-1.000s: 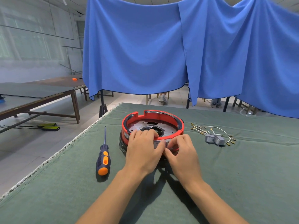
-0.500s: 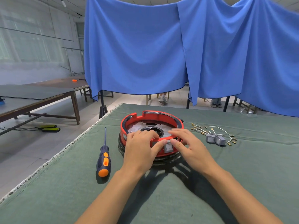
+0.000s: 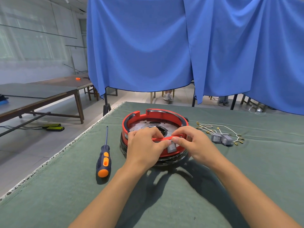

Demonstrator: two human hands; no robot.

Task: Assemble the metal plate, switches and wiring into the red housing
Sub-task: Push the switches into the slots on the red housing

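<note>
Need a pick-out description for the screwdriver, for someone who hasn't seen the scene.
Start at the red housing in the middle of the green table cover. The screwdriver lies just left of it, apart, shaft pointing away from the person. It is the only tool with a black-and-orange handle; the loose switches and wiring lie on the housing's other side.

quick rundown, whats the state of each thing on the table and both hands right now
red housing: upright on the green cloth, open at the top
metal plate: lying flat inside the housing
switch: seated in the near wall
left hand: gripping the near rim
right hand: gripping the near rim, thumb above the switch
loose switches: on the cloth, outside the housing
wiring: loose on the cloth
screwdriver: lying flat, untouched
</note>
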